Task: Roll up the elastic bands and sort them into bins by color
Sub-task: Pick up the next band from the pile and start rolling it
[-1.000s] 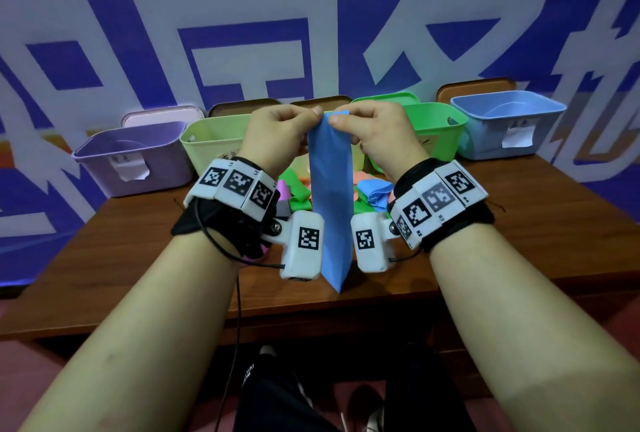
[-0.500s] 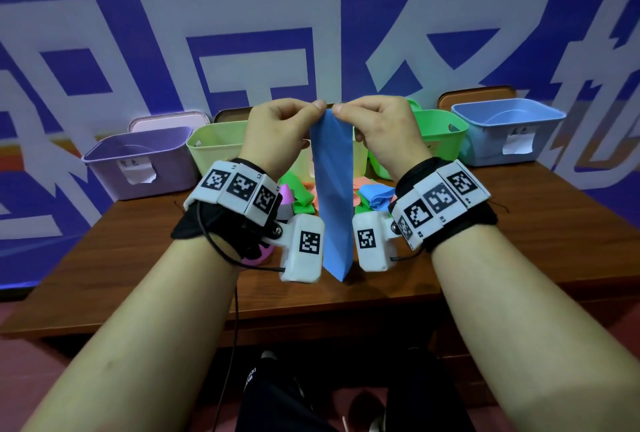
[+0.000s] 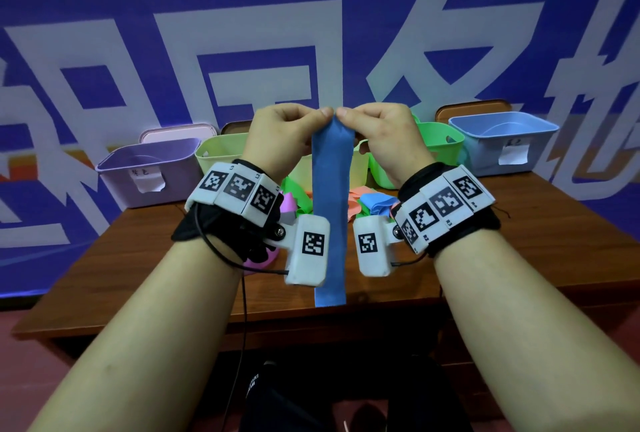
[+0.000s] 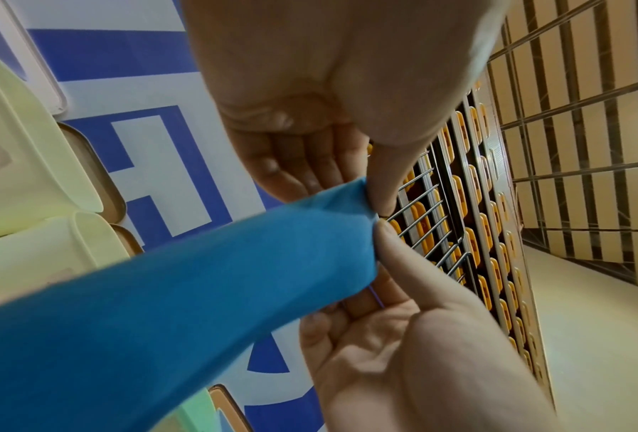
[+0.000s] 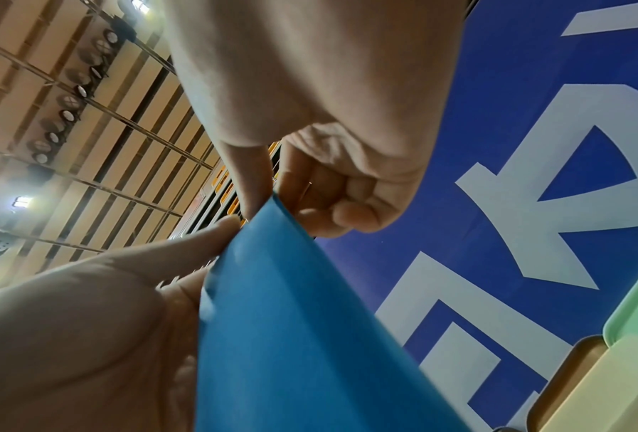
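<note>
A long blue elastic band (image 3: 330, 189) hangs straight down in front of me, above the near part of the table. My left hand (image 3: 323, 114) and right hand (image 3: 343, 114) each pinch its top edge between thumb and fingers, the thumbs nearly touching. The left wrist view shows the left hand (image 4: 369, 190) and the right hand (image 4: 380, 233) meeting on the band (image 4: 199, 292). From the right wrist, the right hand (image 5: 265, 201) pinches the band (image 5: 291, 321) at its corner. The band's lower end hangs free near the table's front edge.
Along the back of the wooden table (image 3: 519, 241) stand a purple bin (image 3: 149, 168), a pale green bin (image 3: 221, 154), a green bin (image 3: 443, 144) and a blue bin (image 3: 502, 133). A pile of coloured bands (image 3: 374, 204) lies behind the hanging band.
Both hands have kept their pinch on the band's top. The thumbs have drawn closer together and the band now hangs flat, facing me.
</note>
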{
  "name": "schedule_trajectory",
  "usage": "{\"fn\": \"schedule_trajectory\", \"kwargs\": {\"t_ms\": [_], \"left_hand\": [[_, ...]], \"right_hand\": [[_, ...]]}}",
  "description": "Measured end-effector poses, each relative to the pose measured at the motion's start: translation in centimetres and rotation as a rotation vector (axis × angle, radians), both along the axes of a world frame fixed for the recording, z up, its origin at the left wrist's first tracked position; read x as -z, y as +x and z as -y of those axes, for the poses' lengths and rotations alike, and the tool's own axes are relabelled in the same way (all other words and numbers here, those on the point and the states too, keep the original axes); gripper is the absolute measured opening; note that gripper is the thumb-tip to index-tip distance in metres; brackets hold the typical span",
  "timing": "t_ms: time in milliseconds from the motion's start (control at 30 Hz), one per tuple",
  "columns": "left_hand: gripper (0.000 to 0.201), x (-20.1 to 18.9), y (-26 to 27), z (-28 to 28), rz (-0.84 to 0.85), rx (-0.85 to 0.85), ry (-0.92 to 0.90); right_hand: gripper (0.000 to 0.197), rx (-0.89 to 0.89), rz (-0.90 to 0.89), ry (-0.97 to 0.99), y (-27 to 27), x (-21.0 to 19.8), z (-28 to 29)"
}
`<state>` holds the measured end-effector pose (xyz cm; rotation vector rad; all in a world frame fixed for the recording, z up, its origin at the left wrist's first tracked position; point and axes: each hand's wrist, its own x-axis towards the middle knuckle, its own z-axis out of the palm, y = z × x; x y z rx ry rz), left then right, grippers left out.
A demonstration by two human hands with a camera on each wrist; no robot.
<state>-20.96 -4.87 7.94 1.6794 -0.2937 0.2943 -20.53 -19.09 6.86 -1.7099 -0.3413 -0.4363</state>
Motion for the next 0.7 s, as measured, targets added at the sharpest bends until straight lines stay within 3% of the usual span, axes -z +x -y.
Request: {"fn": "schedule_trajectory", "kwargs": {"t_ms": [200,400,700], "left_hand": [[0.015,0.4,-1.0,0.0,-0.085,0.032,-0.030],[0.016,1.4,-0.6,-0.1,-0.122,0.051,-0.033],[0.023,3.7,1.3,-0.1,-0.199,0.076,-0.044]], "right_hand": [[0.035,-0.026,-0.035,-0.012,-0.4,0.8,0.1],[0.017,-0.092,-0.102,-0.028,-0.1,2.0,0.0],[0.016,-0.154,-0.246,0.145,1.4,3.8,0.0]]}}
